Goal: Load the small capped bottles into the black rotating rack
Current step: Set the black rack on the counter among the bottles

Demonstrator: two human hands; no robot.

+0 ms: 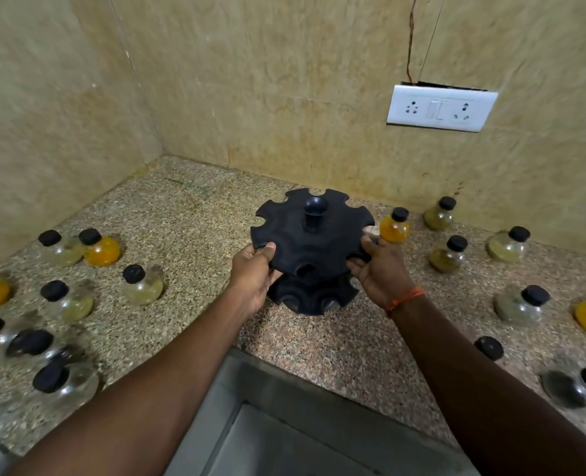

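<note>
The black rotating rack [310, 231] stands on the speckled stone counter [181, 218] in the corner, with a knob on top and notched slots around its two tiers, all holding nothing. My left hand [255, 274] grips the upper tier's left rim, thumb on top. My right hand [381, 269] grips its right rim. Small round bottles with black caps lie scattered on both sides: an orange one [101, 247] and a pale one [144, 285] on the left, an orange one [395, 226] right behind my right hand, and a greenish one [447, 255] further right.
Tiled walls close the corner behind and to the left. A white socket plate [441, 108] hangs on the back wall. A loose black cap [489, 348] lies at the right. The counter's front edge drops to a grey ledge [284, 424] below.
</note>
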